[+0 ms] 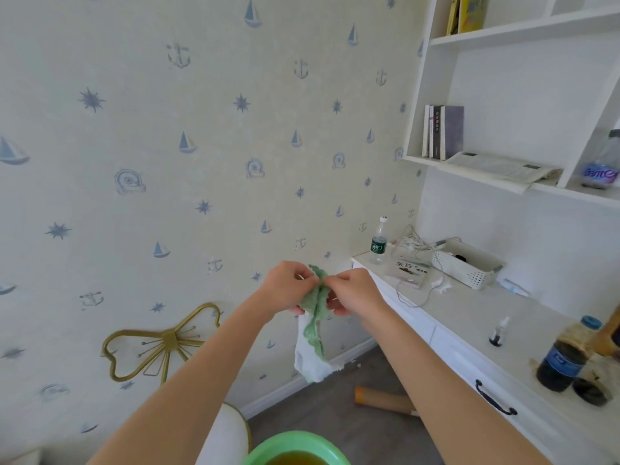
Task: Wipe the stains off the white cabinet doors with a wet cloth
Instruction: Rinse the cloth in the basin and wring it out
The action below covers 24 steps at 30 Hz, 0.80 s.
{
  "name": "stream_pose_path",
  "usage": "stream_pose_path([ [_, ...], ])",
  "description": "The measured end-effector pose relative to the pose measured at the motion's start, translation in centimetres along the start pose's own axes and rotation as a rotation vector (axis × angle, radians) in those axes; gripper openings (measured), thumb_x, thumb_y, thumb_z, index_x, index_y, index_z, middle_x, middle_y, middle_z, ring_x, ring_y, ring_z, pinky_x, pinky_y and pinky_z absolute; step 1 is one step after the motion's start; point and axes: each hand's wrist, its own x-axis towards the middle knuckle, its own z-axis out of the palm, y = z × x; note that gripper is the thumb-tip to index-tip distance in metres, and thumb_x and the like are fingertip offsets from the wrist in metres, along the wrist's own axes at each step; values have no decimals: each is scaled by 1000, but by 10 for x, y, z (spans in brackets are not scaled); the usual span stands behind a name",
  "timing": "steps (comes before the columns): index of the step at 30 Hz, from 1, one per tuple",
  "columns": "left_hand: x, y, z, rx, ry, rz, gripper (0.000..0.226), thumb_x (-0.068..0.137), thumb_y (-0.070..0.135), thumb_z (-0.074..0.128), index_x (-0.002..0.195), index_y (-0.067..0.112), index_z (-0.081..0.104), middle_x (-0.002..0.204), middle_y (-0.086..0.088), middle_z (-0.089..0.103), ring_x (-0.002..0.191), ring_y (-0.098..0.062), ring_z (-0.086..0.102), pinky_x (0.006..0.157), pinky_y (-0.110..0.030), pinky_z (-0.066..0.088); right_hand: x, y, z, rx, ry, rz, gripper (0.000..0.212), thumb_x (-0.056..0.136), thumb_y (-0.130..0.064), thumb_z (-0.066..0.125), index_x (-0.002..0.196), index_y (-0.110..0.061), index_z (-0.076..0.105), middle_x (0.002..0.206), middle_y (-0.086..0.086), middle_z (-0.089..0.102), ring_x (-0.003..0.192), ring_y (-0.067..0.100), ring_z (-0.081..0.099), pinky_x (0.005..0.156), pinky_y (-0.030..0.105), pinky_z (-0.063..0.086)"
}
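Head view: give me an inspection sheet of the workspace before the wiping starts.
Surface: white desk top at right, drawer front with black handle below its edge.
Job's things: green-and-white cloth held up in front of the wall; green basin at the bottom edge, holding brownish liquid.
Clutter: clear water bottle, booklet, white basket, dark-liquid bottle, small dropper bottle.
Grippers: left hand and right hand both pinch the cloth's top.
Cables: white cords tangled by the basket, one trailing over the desk edge.
Surroundings: nautical wallpaper, gold butterfly chair back, shelves with books, cardboard tube on the floor.
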Motion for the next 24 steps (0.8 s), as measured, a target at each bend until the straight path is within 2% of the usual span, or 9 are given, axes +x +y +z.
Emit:
stream_pose_path([
  [2, -3, 3, -2, -1, -23, -1, 20, 93, 19, 51, 82, 10, 65, 73, -4, 63, 66, -22, 64, 69, -36, 59, 0, -4, -1, 37, -30, 16, 28, 90, -20, 56, 91, 5, 69, 76, 11, 72, 65, 17, 71, 50, 21, 51],
  [6, -9, 14, -3, 21, -91, 4, 25, 89, 9, 43, 92, 5, 67, 80, -2, 68, 78, -17, 65, 61, -25, 52, 1, -12, 3, 95, -67, 45, 45, 85, -42, 65, 88, 2, 70, 77, 12, 71, 72, 23, 72, 59, 29, 58],
  [11, -14, 9, -19, -184, -178, 43, 24, 91, 9, 49, 98, 12, 71, 88, -4, 73, 86, -13, 68, 67, -23, 55, 0, -18, -10, 155, -120, 23, 19, 91, -18, 56, 85, -4, 68, 78, 11, 67, 64, 19, 66, 53, 23, 51],
  [14, -12, -2, -22, -325, 3, 74, 24, 87, -1, 50, 102, 8, 67, 77, -10, 70, 73, -13, 68, 59, -23, 53, 6, -24, -16, 48, -64, -65, 17, 89, -18, 46, 74, -12, 52, 72, 12, 44, 65, 22, 45, 61, 27, 36],
  [16, -8, -14, -23, -328, 100, 80, 28, 84, 4, 60, 112, 10, 60, 82, -8, 65, 75, -14, 65, 66, -27, 54, 4, -31, -24, -6, -146, -141, 19, 93, -23, 45, 78, -14, 51, 77, 9, 43, 73, 20, 41, 66, 31, 30],
  [17, -7, -19, -23, -326, 59, 78, 37, 82, 12, 68, 117, 15, 56, 92, -5, 64, 83, -14, 64, 74, -29, 53, 3, -34, -29, -10, -216, -165, 23, 97, -25, 45, 82, -11, 56, 80, 9, 49, 75, 19, 46, 68, 32, 33],
  [19, -7, -28, -20, -354, -177, 90, 55, 75, 30, 76, 123, 22, 53, 111, 0, 64, 102, -14, 63, 90, -31, 50, -2, -41, -38, -16, -335, -205, 29, 101, -27, 43, 93, -7, 63, 89, 6, 61, 81, 16, 55, 74, 30, 41],
  [21, -11, -31, -13, -387, -405, 104, 52, 75, 32, 75, 121, 16, 58, 117, 0, 67, 109, -15, 62, 96, -31, 47, -5, -47, -48, -54, -370, -253, 27, 101, -26, 44, 91, -14, 65, 88, 1, 64, 81, 11, 58, 74, 25, 44],
  [24, -17, -31, -2, -516, -508, 94, 38, 85, 25, 63, 118, 5, 60, 117, -8, 66, 111, -23, 61, 97, -35, 47, -6, -49, -63, -82, -344, -280, 23, 99, -25, 49, 90, -16, 68, 89, 3, 67, 83, 13, 61, 77, 28, 47],
])
